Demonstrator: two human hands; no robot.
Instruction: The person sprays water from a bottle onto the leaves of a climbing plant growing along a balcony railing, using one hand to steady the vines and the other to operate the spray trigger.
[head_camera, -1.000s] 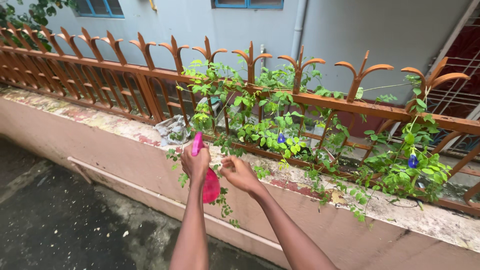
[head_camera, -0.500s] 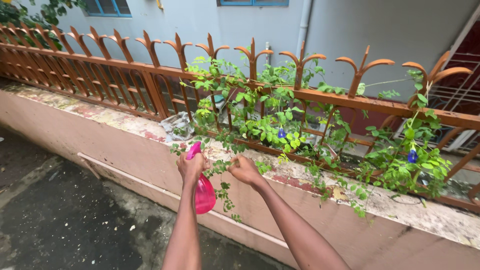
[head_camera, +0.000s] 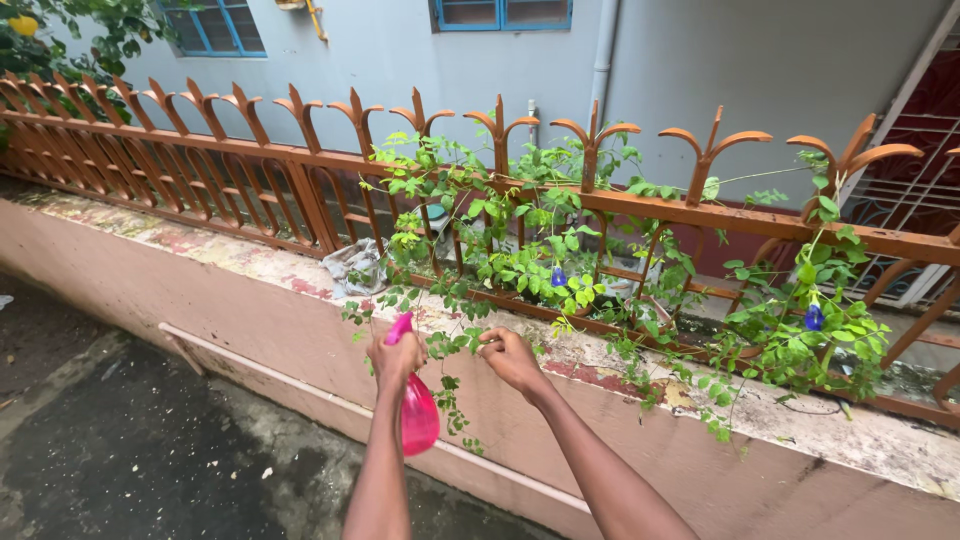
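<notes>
head view: since the earlier frame both hands have shifted slightly right and lower along the wall, and the bottle now hangs more steeply; left hand (head_camera: 396, 357) is clenched around the neck of the pink spray bottle (head_camera: 417, 415), nozzle up, body hanging in front of the pink wall (head_camera: 250, 320); right hand (head_camera: 510, 358) has fingers pressed together, pinching a trailing stem of the green vine (head_camera: 455, 345) at the ledge edge; vine climbs the orange metal fence (head_camera: 300, 170); blue flowers (head_camera: 559, 277) sit among the leaves; a crumpled grey cloth (head_camera: 355, 262) lies on the ledge by the fence.
</notes>
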